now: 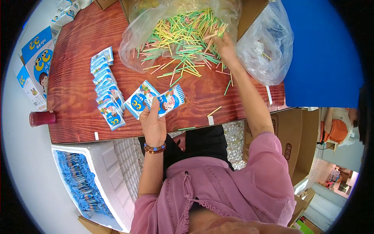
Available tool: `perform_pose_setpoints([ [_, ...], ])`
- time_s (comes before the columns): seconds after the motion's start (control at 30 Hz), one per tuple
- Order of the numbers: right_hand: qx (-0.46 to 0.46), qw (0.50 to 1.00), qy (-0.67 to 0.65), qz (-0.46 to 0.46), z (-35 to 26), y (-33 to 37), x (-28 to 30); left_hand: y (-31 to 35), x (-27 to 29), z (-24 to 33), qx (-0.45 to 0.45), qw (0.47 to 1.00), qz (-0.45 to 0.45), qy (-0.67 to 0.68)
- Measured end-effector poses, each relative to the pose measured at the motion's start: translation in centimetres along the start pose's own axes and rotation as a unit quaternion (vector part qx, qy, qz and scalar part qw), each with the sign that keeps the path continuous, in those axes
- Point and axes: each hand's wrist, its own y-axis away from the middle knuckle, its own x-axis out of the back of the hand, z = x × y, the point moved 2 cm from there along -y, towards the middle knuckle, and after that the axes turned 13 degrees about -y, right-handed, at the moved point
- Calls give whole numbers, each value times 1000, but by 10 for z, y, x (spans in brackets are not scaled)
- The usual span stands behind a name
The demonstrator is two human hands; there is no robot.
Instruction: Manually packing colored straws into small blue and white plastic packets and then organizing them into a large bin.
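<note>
My left hand (153, 121) is closed at the table's front half, its thumb pressed on a small blue-and-white packet (171, 101). A second packet (141, 97) fans out to the left, against the same hand. At the back right, my right hand (225, 46) reaches into a heap of thin green, yellow and pink sticks (179, 33). Its fingers are closed around a few pale sticks (216, 32); how many is hard to make out. The heap spills from a clear plastic bag (132, 41) onto the wood. Left of my hands lies an overlapping row of similar packets (107, 85).
A cardboard box (253, 17) backs the heap, with another clear bag (269, 43) beside it. Loose sticks (214, 111) lie near the front edge. A red jar (42, 118) stands at the left edge. Below, a white foam box (113, 183) holds many blue packets.
</note>
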Motion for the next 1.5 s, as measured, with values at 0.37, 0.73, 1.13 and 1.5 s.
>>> perform_pose_setpoints([
  [0.37,-25,995,97,-27,16,30,-35,2,3,-1,-5,1000,-10,-8],
  [0.73,52,972,228,6,26,26,-14,-1,0,-5,-2,999,-11,-34],
  [1.13,29,908,-419,-10,-37,40,-53,-19,-38,-6,12,999,-47,10],
  [1.5,116,860,-496,-28,-65,95,-125,-33,-51,-13,4,998,-46,53],
])
